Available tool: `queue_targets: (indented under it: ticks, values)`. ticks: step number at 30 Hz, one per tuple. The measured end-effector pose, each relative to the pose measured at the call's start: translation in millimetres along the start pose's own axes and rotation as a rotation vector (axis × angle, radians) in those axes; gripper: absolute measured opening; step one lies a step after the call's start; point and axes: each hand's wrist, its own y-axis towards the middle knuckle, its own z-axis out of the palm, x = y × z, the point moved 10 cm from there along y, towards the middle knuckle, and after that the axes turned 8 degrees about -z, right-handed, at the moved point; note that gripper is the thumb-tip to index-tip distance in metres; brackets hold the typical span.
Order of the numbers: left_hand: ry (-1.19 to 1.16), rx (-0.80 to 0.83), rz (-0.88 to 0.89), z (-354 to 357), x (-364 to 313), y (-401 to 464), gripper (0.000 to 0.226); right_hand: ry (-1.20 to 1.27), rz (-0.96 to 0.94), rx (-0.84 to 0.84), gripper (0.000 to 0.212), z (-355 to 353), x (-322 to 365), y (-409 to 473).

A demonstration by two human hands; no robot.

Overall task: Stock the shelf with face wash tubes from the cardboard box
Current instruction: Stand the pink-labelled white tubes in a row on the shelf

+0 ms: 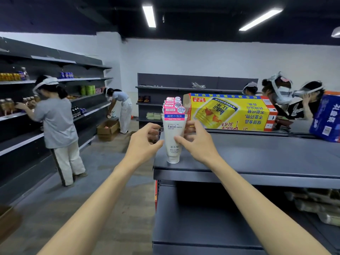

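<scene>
Face wash tubes (173, 133): row standing cap-down at left end of top shelf (257, 159), front tube labelled "Facial cleanser". Left hand (145, 142): fingers curled, thumb touching front tube's left side. Right hand (196, 142): thumb and fingers pinching same tube from right. Yellow carton (231, 112) behind row, on shelf; contents hidden.

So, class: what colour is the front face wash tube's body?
White, with a blue and pink header; head view.
</scene>
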Motion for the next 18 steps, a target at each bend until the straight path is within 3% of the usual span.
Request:
queue_targets:
  ticks: [3,18]
  values:
    - [0.025,0.023,0.019,-1,2,5,0.04,-0.094,0.027,-0.009,0.051,5,-9,-8]
    - [0.005,0.067,0.027,-8,9,25,0.04,-0.148,0.084,-0.084,0.043,16,-23,5]
